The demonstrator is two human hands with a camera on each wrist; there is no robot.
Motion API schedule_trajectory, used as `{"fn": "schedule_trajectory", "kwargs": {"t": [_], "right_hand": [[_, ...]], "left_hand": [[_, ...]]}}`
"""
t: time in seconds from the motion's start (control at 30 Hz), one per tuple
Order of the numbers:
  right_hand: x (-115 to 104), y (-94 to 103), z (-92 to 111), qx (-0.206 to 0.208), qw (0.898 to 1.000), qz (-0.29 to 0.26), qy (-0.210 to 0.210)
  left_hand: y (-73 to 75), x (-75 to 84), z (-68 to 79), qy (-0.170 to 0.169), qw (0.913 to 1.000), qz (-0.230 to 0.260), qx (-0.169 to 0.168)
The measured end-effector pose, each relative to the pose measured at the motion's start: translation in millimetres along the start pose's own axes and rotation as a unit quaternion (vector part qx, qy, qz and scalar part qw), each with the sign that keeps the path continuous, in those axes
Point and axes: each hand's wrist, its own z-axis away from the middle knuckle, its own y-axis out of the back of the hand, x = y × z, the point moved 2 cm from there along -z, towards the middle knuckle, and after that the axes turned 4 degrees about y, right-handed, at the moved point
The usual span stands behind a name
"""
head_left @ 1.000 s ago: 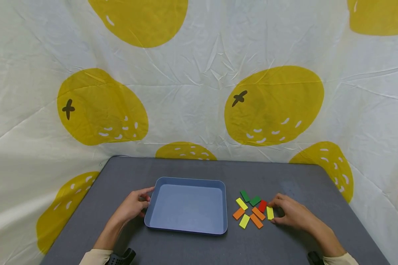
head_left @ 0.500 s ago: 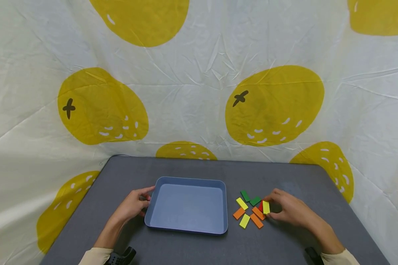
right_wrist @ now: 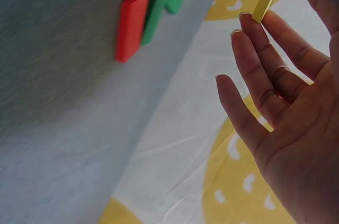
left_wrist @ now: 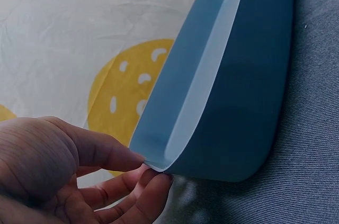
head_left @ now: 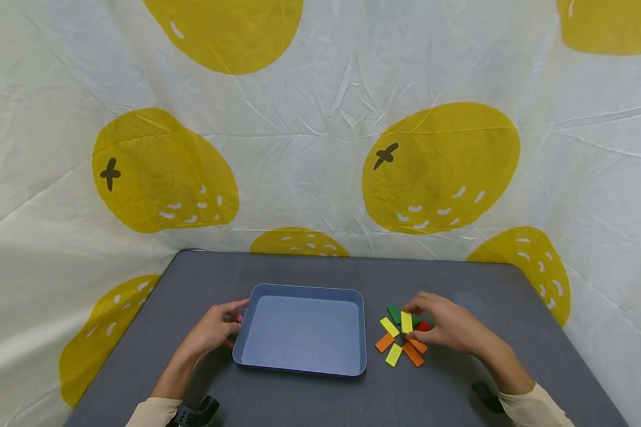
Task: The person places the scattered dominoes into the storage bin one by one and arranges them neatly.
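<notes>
My left hand [head_left: 213,329] pinches the left rim of a shallow blue tray [head_left: 301,332]. In the left wrist view thumb and fingers meet at the tray's corner [left_wrist: 172,163]. My right hand [head_left: 451,323] holds a small yellow block [head_left: 406,322] between thumb and fingertips, raised over a group of blocks. Close up in the right wrist view, that block shows its thin edge, while the other fingers spread apart. Below lie a green block [head_left: 393,314], a red block [head_left: 423,326] partly covered by the hand, orange blocks [head_left: 413,354] and yellow blocks [head_left: 393,354].
A dark grey cloth-covered table [head_left: 310,403] carries everything. The block group lies just right of the tray. Behind the table hangs a white curtain [head_left: 299,178] with big yellow fruit prints.
From the right end of the group, my right hand has lifted the yellow block and carried it left over the other blocks. The left hand and tray stay put.
</notes>
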Motion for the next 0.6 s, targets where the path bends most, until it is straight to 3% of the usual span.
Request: {"fn": "schedule_trajectory", "kwargs": {"t": [0.6], "right_hand": [[-29.9, 2.5, -37.5, 0.020, 0.998, -0.033, 0.048]], "left_hand": [[0.5, 0.7, -1.4, 0.004, 1.0000, -0.002, -0.003]]}}
